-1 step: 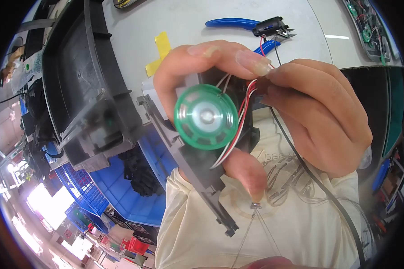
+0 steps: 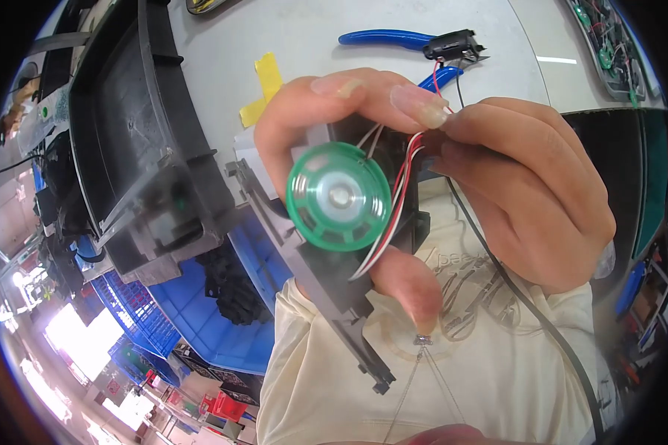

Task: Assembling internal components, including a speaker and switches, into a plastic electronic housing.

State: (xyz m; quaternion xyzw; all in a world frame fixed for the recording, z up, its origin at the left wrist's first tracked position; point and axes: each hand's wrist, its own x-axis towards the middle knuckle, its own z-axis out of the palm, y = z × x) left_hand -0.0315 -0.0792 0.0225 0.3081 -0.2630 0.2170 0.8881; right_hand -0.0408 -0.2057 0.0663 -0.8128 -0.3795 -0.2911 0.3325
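Note:
A grey plastic housing (image 2: 323, 285) sits in my left hand (image 2: 304, 111), whose fingers curl over its top while the thumb presses from below. In front of it dangles a small green round speaker (image 2: 338, 196) with a pale centre, slightly blurred. Red and white wires (image 2: 402, 185) run from the housing up to my right hand (image 2: 534, 193). The right fingers are pinched together on wire ends beside my left fingertips; the exact joint is hidden. A small black motor (image 2: 453, 46) hangs by red and black leads from this spot, over blue-handled cutters (image 2: 386, 38).
Yellow tape (image 2: 269, 78) sticks to the white table (image 2: 223, 44). A black tray (image 2: 119, 111) stands at left, with a blue bin (image 2: 193, 319) holding dark parts below. At upper right lies a tray of green parts (image 2: 605, 55). A dark cable (image 2: 527, 297) crosses my shirt.
The black motor has swung slightly right above the cutters. The speaker has shifted a little left and down. Both hands keep their hold.

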